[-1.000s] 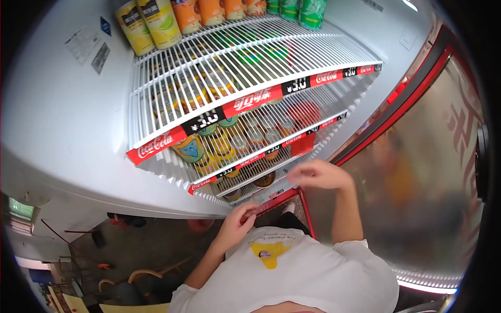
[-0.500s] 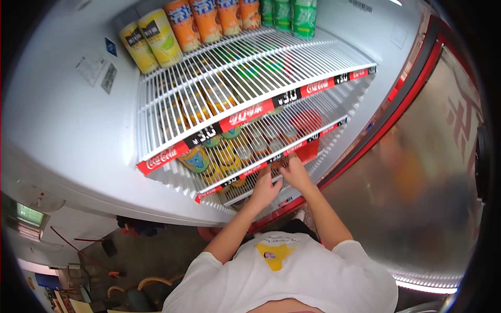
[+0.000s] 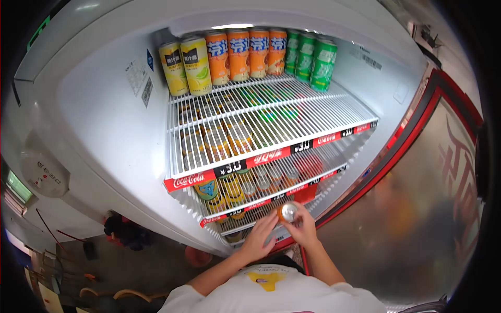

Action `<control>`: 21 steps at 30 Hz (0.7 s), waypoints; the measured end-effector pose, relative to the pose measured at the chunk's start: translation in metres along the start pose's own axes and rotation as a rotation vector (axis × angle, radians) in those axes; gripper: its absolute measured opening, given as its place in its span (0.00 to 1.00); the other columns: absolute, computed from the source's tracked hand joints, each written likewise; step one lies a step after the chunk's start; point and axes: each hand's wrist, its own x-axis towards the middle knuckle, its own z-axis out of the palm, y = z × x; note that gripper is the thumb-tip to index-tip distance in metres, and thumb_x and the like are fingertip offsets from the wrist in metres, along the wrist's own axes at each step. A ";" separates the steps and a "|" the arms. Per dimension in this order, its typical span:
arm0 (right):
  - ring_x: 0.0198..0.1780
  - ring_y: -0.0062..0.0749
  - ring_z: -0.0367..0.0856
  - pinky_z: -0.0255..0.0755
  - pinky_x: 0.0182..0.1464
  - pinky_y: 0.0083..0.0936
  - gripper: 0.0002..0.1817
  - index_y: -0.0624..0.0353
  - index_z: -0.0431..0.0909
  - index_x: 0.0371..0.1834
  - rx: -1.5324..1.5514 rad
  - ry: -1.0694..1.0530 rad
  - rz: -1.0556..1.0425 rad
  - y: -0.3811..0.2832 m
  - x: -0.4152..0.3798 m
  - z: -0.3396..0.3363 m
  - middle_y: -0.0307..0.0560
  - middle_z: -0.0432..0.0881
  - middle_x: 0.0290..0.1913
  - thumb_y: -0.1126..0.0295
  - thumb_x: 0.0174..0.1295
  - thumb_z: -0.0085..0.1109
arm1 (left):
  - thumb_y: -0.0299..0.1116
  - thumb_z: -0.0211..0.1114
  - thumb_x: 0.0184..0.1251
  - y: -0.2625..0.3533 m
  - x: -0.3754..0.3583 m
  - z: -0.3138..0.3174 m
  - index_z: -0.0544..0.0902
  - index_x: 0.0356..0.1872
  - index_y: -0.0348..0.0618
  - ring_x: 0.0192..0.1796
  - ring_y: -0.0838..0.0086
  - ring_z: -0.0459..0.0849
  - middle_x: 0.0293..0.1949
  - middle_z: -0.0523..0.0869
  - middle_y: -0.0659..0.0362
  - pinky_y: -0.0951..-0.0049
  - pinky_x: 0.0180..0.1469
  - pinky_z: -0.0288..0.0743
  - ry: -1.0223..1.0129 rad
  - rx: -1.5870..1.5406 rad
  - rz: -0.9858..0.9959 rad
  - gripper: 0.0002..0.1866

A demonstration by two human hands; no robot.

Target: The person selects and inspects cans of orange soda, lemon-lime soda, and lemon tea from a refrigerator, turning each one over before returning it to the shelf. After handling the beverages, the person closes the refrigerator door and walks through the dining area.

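An orange drink can (image 3: 288, 212) with a silver top is in my right hand (image 3: 305, 229), its lid facing up toward me. The fingers wrap the can from the right. On the other side, my left hand (image 3: 260, 236) is open, fingers stretched out with the tips right at the can's left side. Both hands are in front of the fridge's lower shelves. Bottles (image 3: 231, 189) with yellow contents stand on the shelf just beyond them.
The upper wire shelf (image 3: 209, 167) carries yellow cans (image 3: 195, 68), orange cans (image 3: 239, 56) and green cans (image 3: 323, 65) at its back. To the right, the red-framed glass door (image 3: 396, 198) stands open. A person (image 3: 122, 229) is at the lower left.
My hands have come out from the lower shelf toward me, and an orange can now shows in my right hand. The view has tilted up, showing more of the upper shelf.
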 end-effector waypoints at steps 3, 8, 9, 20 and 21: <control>0.33 0.26 0.83 0.76 0.30 0.18 0.24 0.57 0.64 0.32 -0.144 -0.099 -0.222 -0.070 0.014 -0.023 0.59 0.82 0.59 0.76 0.50 0.79 | 0.21 0.68 0.54 0.046 0.013 -0.030 0.70 0.69 0.33 0.70 0.48 0.71 0.73 0.68 0.44 0.52 0.71 0.65 0.000 0.009 0.048 0.37; 0.36 0.43 0.87 0.82 0.34 0.26 0.24 0.55 0.66 0.36 -0.209 0.041 -0.843 -0.140 0.038 -0.037 0.64 0.81 0.57 0.70 0.51 0.78 | 0.23 0.69 0.55 0.104 0.049 -0.071 0.81 0.61 0.41 0.68 0.50 0.75 0.69 0.75 0.55 0.54 0.64 0.78 0.196 0.090 0.400 0.27; 0.37 0.44 0.87 0.82 0.35 0.28 0.23 0.54 0.66 0.39 -0.207 0.092 -0.934 -0.143 0.038 -0.036 0.66 0.81 0.57 0.67 0.52 0.77 | 0.25 0.69 0.56 0.113 0.057 -0.079 0.84 0.57 0.42 0.68 0.50 0.75 0.68 0.76 0.57 0.54 0.63 0.79 0.241 0.123 0.505 0.24; 0.64 0.52 0.77 0.78 0.59 0.39 0.31 0.54 0.57 0.49 -0.178 0.034 -1.075 -0.233 0.163 -0.018 0.72 0.72 0.63 0.73 0.58 0.76 | 0.23 0.68 0.54 0.151 0.104 -0.120 0.75 0.65 0.35 0.70 0.43 0.74 0.71 0.70 0.41 0.49 0.64 0.74 0.368 0.157 0.497 0.32; 0.63 0.50 0.78 0.77 0.58 0.36 0.30 0.54 0.57 0.48 -0.099 0.032 -1.044 -0.234 0.178 -0.011 0.71 0.73 0.63 0.74 0.58 0.75 | 0.23 0.70 0.55 0.148 0.102 -0.122 0.72 0.67 0.34 0.69 0.40 0.74 0.71 0.68 0.38 0.48 0.66 0.73 0.308 0.159 0.489 0.34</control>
